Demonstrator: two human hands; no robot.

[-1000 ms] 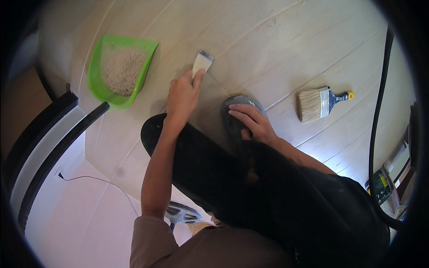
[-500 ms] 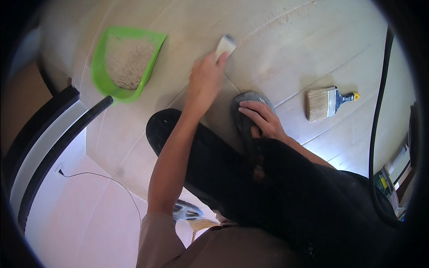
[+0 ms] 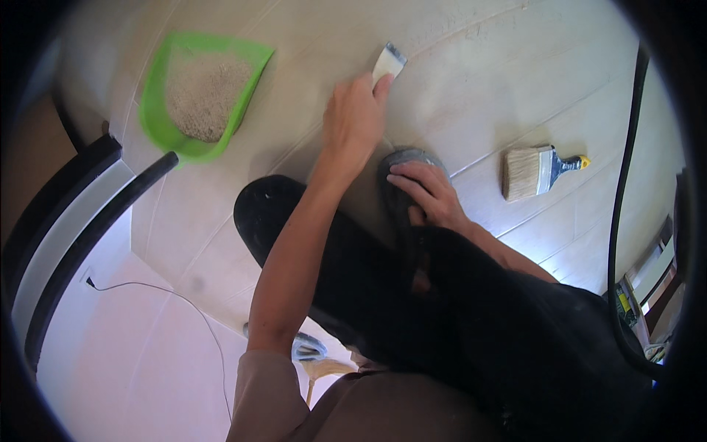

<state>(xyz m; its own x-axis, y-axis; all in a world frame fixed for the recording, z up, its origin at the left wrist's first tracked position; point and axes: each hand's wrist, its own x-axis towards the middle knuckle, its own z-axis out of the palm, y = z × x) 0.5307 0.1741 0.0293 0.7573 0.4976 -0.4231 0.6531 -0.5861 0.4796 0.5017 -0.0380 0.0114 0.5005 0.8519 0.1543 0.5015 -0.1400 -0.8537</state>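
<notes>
My left hand (image 3: 354, 118) is closed round a pale scraper (image 3: 387, 65) with a dark metal edge, low over the tiled floor (image 3: 456, 88). My right hand (image 3: 427, 193) rests on a grey shoe (image 3: 403, 159) at my foot, its fingers lying loosely across it. A green dustpan (image 3: 158, 125) holding pale dust and grit lies left of my left hand. A wide paintbrush (image 3: 532, 174), with pale bristles and a yellow-tipped handle, lies to the right of my right hand.
Black curved bars (image 3: 96, 221) stand at the left, above a thin plugged-in cord (image 3: 199, 309). A black hose (image 3: 626, 169) runs down the right side past some propped items (image 3: 641, 309). My black-clad knee (image 3: 269, 214) fills the lower middle, near a straw-coloured object (image 3: 324, 368).
My left hand has moved up and to the right with the scraper, farther from the dustpan. My right hand stays on the shoe.
</notes>
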